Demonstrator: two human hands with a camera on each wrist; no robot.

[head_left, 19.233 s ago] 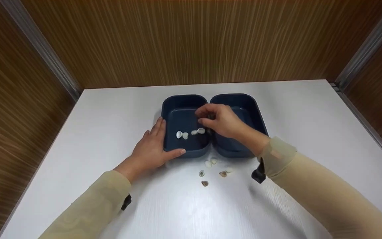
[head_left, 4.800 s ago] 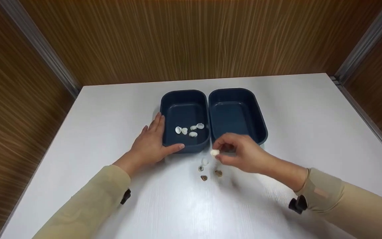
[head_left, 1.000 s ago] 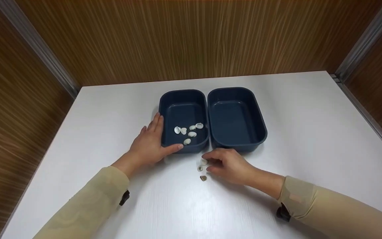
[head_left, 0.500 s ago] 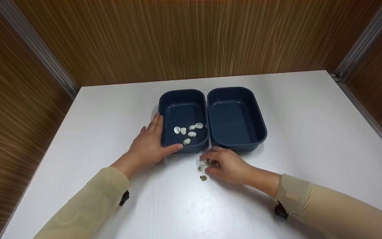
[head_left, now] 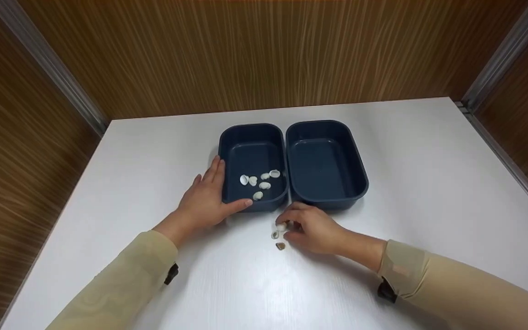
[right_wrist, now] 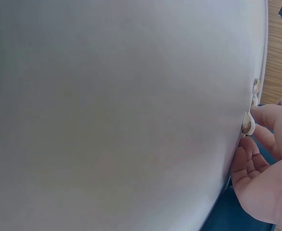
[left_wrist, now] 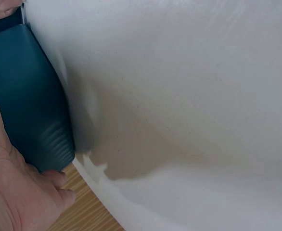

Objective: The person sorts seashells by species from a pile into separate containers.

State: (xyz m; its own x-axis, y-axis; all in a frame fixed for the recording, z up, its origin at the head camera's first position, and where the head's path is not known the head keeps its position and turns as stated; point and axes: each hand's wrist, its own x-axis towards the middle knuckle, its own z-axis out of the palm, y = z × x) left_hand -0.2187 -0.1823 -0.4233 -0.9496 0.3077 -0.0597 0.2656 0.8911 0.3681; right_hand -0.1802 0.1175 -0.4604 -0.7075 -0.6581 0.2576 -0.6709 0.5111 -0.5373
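In the head view, my left hand (head_left: 204, 197) lies along the left side of a dark blue box (head_left: 252, 156), fingers straight, thumb over its front rim. Several white seashells (head_left: 264, 185) rest inside that box. My right hand (head_left: 312, 229) is low on the table before the boxes, its thumb and fingertips pinching a pale seashell (head_left: 282, 227). In the right wrist view this shell (right_wrist: 248, 123) shows some brown between thumb and finger. A small shell with a dark middle (head_left: 275, 234) and a brown shell (head_left: 281, 246) lie just left of and below the fingertips.
A second dark blue box (head_left: 321, 160) stands right beside the first, with no shells showing in it. Both sit on a white table (head_left: 163, 142), backed by a wood-grain panel (head_left: 264, 59), with more panels at either side.
Over the longer span, shells have left the table and more lie in the left box. In the last second, my right fingers shift the pale shell slightly, and the dark-centred one moves slightly left.
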